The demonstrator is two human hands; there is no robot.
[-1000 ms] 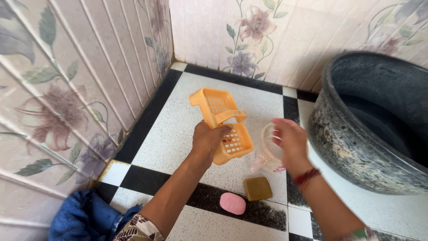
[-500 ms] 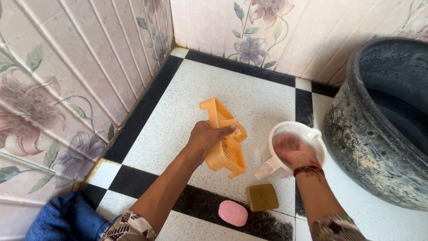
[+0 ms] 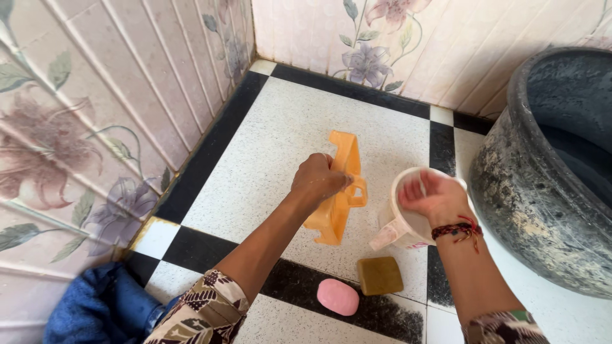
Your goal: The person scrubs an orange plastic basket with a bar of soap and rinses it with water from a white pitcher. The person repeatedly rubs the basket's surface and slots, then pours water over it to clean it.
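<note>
Orange plastic is what my left hand [image 3: 319, 181] grips — a slotted soap basket [image 3: 339, 191], turned on its edge above the floor [image 3: 280, 146], with the fingers [image 3: 338, 181] wrapped over its top rim and pressed together around it. My right hand [image 3: 433, 197] holds a pale plastic mug [image 3: 401, 220] just beside the basket; the fingers curl over the rim and into the opening, pinching the wall of it.

I judge some risks here. The basket is held by one rim only and it is tilted, so if the plastic is wet it can slip out and fall on the tiles. The mug leans toward the basket — if there is water in it, which I cannot see, it may spill on the olive-green soap bar [image 3: 379, 275] and the pink soap bar [image 3: 338, 297] lying below on the floor, and wet soap makes the tiles slippery. The big dark tub [image 3: 542, 191] stands close to my right arm, so a fast move of the elbow can knock against its wall. A blue cloth [image 3: 95, 312] lies near the left wall, well apart.
</note>
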